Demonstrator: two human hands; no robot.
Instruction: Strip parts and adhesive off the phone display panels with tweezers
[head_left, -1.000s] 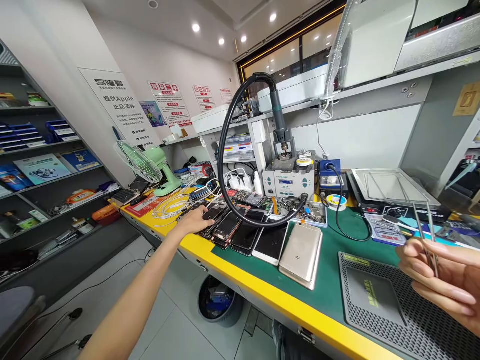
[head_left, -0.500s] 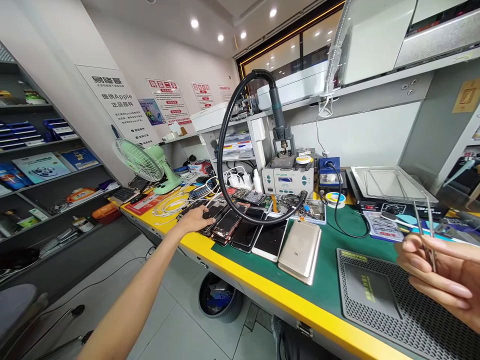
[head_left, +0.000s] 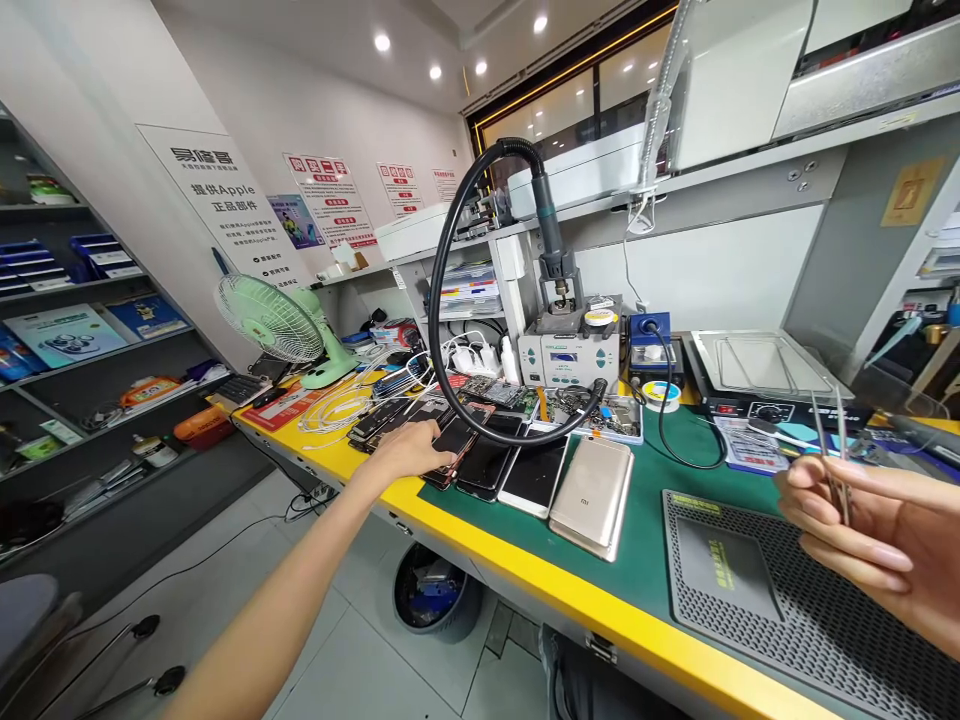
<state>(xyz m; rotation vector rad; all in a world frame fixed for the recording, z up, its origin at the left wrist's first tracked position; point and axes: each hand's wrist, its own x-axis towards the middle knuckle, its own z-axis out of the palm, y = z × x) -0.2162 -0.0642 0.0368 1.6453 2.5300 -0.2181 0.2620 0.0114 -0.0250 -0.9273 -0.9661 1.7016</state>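
Observation:
My left hand (head_left: 409, 450) rests over a row of phones at the bench's front edge, its fingers apart on a dark opened phone (head_left: 459, 436). Whether it grips that phone is hard to see. To the right lie a black phone (head_left: 484, 468), a white-framed phone (head_left: 534, 472) and a gold phone (head_left: 591, 490), back up. At the far right my right hand (head_left: 847, 510) holds metal tweezers (head_left: 834, 440) upright, tips apart, above a grey perforated mat (head_left: 787, 590).
A black hose (head_left: 435, 290) loops over the phones from a rework station (head_left: 570, 355). Behind are a parts tray (head_left: 637, 425) and a heating plate (head_left: 772, 365). A green fan (head_left: 277, 320) and white cables (head_left: 337, 405) are left; a bin (head_left: 439, 600) stands below.
My left hand has moved right along the phones, uncovering those at the left end. My right hand still holds the tweezers. The view has shifted slightly.

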